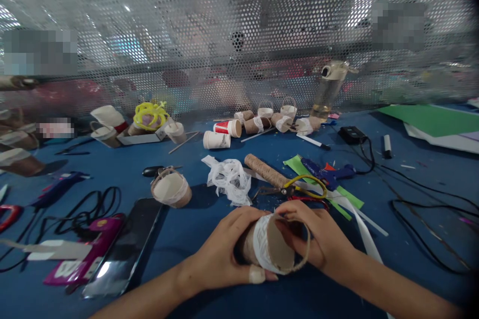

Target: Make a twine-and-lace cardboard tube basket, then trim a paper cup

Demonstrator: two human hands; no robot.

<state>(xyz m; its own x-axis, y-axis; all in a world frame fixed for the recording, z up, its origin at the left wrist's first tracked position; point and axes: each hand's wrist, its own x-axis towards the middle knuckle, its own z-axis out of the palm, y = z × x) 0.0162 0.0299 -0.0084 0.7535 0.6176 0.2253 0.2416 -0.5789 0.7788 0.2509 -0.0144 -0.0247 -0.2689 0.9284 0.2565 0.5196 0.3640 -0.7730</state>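
Lying on its side above the blue table is a twine-wrapped paper cup basket [265, 244] with a white lace band round its rim and a twine handle. My left hand [224, 249] is wrapped round its body, with a bandage on the thumb. At the rim, my right hand [314, 234] has its fingers closed on the edge near the handle, some of them inside the opening. Just beyond my hands are yellow-handled scissors [305, 184], a roll of brown twine [265, 170] and a heap of white lace ribbon [229, 179].
To the left stand another small basket [172, 188], a phone [125, 244] and a magenta pouch [86, 251]. A blue glue gun [329, 172] trails a black cable on the right. Several finished baskets, stacked paper cups [228, 128] and a water bottle [329, 89] line the perforated metal screen [209, 50].
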